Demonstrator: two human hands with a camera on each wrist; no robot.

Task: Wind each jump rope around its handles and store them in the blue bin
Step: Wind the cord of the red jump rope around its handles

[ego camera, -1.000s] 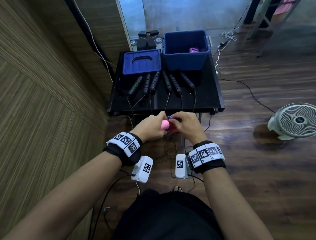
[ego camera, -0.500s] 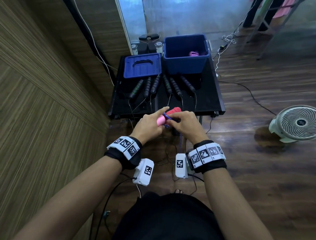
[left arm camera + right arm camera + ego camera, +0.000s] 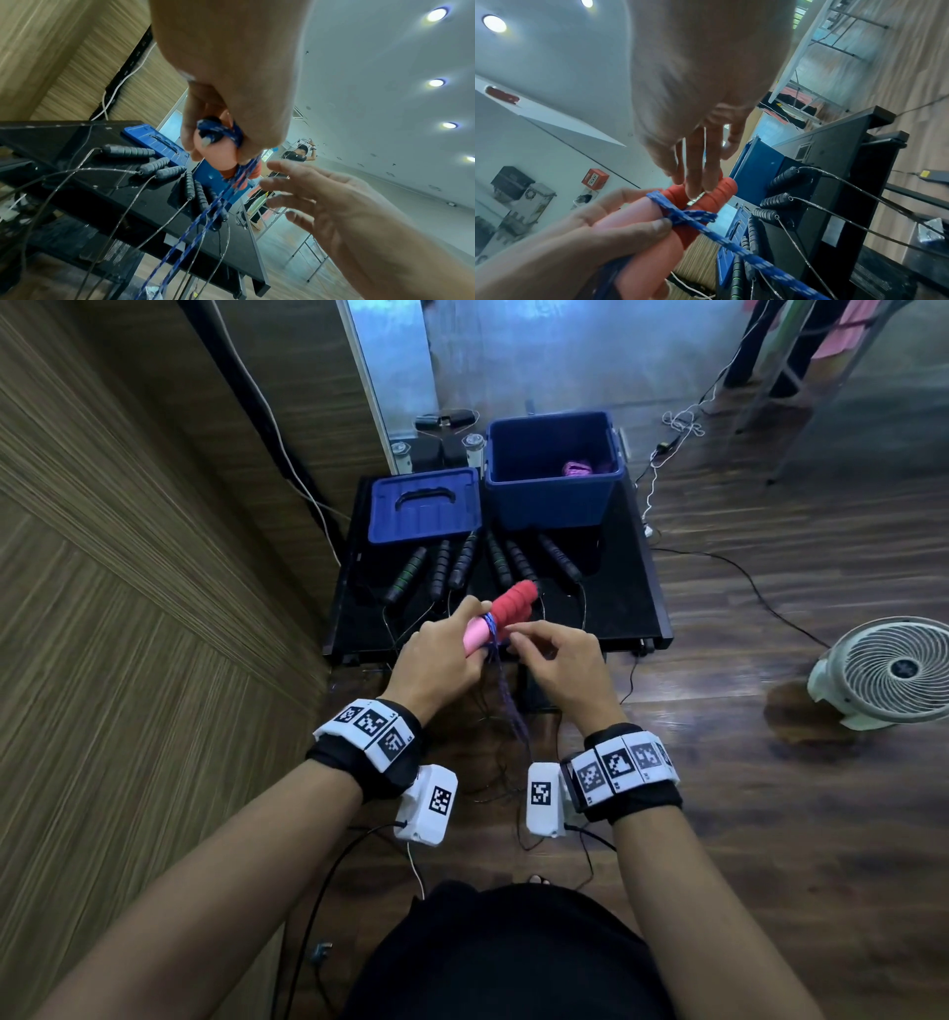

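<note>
My left hand [image 3: 441, 654] grips a pair of pink-and-red jump rope handles [image 3: 506, 613] held together, their red ends tilted up toward the table. A blue braided rope [image 3: 490, 625] is looped once or twice round them where pink meets red, and the rest hangs down [image 3: 508, 706]. My thumb [image 3: 654, 225] pins the loop [image 3: 687, 215]. My right hand [image 3: 560, 660] hovers just right of the handles, holding nothing; its straight fingers [image 3: 695, 178] sit by the red ends [image 3: 721, 194]. The blue bin [image 3: 554, 505] stands at the table's back right with a pink rope [image 3: 577, 468] inside.
Several black jump rope handles [image 3: 464, 562] fan out on the low black table [image 3: 624, 603], their thin cables hanging over the front edge. The bin's blue lid [image 3: 423, 505] lies left of the bin. A white fan [image 3: 888, 670] sits on the floor at right; a wood wall runs along the left.
Both hands have risen toward the table and the handles now tilt up, red ends exposed. My right hand has come off the handles and opened; the left keeps its grip.
</note>
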